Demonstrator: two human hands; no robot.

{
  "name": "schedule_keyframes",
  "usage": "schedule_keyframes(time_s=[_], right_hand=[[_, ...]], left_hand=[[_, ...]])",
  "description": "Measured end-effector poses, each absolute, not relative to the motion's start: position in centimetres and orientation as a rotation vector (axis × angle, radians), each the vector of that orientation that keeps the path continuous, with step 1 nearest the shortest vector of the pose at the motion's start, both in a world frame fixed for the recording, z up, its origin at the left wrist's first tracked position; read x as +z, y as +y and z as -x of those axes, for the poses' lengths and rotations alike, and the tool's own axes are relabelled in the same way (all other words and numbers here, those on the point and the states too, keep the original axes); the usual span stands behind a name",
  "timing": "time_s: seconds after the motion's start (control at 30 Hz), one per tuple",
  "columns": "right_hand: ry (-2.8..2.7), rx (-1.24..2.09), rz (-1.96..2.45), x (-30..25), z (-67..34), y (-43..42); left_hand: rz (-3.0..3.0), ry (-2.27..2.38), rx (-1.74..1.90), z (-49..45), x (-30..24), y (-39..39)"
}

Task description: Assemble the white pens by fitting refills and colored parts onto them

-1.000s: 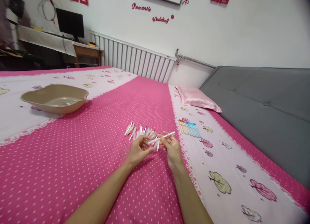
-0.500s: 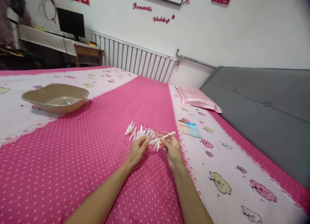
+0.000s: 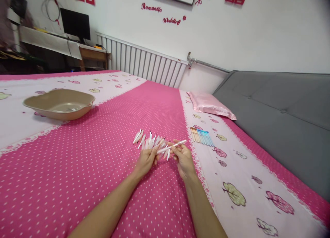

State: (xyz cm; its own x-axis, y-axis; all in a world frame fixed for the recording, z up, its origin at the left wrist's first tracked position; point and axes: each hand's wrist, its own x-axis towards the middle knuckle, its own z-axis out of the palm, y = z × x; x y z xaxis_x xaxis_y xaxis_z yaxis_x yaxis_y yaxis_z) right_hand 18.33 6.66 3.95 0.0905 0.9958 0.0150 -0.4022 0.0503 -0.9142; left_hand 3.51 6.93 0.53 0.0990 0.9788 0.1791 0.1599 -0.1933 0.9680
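A pale pink-white pen (image 3: 166, 148) is held aslant between both hands, its right end higher. My left hand (image 3: 146, 159) pinches the lower left end between thumb and fingers. Closer to the other end, my right hand (image 3: 182, 157) grips the pen with its fingertips. Just beyond and under the hands lies a loose pile of pale pen parts (image 3: 149, 140), some with dark tips; the hands hide part of it. To the right, a neat row of pens (image 3: 202, 136) with orange and blue caps lies side by side on the light strip of the bedspread.
A beige plastic basin (image 3: 59, 104) with a few small items inside sits on the bed at the left. A pink pillow (image 3: 210, 105) rests against the grey headboard (image 3: 278, 111). Behind the bed are a radiator (image 3: 144, 61) and a desk with a monitor (image 3: 75, 24).
My left hand has shifted very slightly left and down, and the pen with it. The right hand, the pile and the row of pens look the same.
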Motion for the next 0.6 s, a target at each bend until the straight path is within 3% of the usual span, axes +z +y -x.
schedule_keyframes(time_s=[0.33,0.6], right_hand=[[-0.834,1.298,0.902,3.86,-18.40,6.74],[-0.824,1.290,0.878,4.03,-18.70,6.73]], left_hand=[[-1.538,1.078,1.390,-3.73,0.22,7.04],[-1.511,1.161,1.294,-3.33,0.69,6.90]])
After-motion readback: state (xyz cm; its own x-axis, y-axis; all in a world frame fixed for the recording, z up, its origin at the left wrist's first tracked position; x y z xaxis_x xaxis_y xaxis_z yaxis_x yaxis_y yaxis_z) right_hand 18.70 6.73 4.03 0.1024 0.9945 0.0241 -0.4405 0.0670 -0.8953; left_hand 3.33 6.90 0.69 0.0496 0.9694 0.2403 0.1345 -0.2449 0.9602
